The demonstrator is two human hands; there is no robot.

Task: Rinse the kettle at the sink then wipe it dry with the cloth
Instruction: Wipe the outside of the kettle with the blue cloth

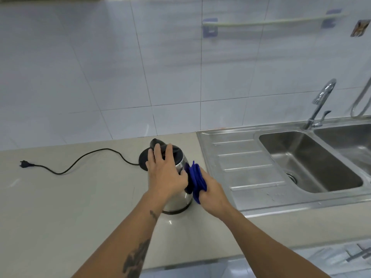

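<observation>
A steel kettle (177,201) with a black lid stands upright on the beige counter (80,207), just left of the sink's draining board. My left hand (166,171) lies over its top and upper side, fingers spread across the lid. My right hand (212,192) grips a bunched blue cloth (195,177) and presses it against the kettle's right side. The kettle's handle is hidden by my hands.
The black kettle base (143,160) sits behind the kettle, its cord (90,157) trailing left to an unplugged plug (25,164). A steel sink (313,163) with a ribbed draining board (245,167) and a tap (321,103) lies to the right. The wall is tiled.
</observation>
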